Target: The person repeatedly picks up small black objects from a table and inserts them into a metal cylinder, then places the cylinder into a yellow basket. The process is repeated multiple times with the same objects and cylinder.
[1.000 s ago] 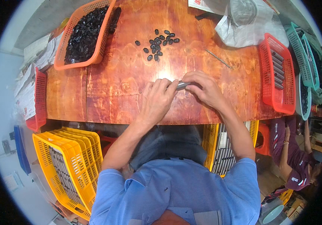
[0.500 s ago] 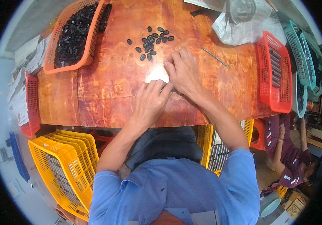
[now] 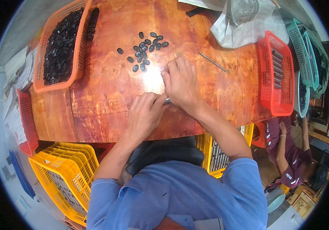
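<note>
Item: a short grey metal piece (image 3: 166, 101), held low over the glossy wooden surface (image 3: 107, 88) near its front edge. Only a small stretch showed between the two hands, so its full length and ends could not be told. Its long axis appeared to run roughly left to right, slightly tilted.

Left hand (image 3: 145, 113): fingers curled closed around the left portion of the metal piece.

Right hand (image 3: 179, 82): laid palm down over the right portion, fingers bent; whether it gripped or merely pressed could not be told.

Handling note: the work seemed best done with both hands kept close together and braced on the surface, so the piece would not twist or slip.

Nearby: a loose cluster of small black oval parts (image 3: 147, 48) just beyond the right hand; a thin metal rod (image 3: 213, 62) lying apart to the right; an orange basket (image 3: 59, 46) of black parts at far left; a red basket (image 3: 275, 73) at right.
</note>
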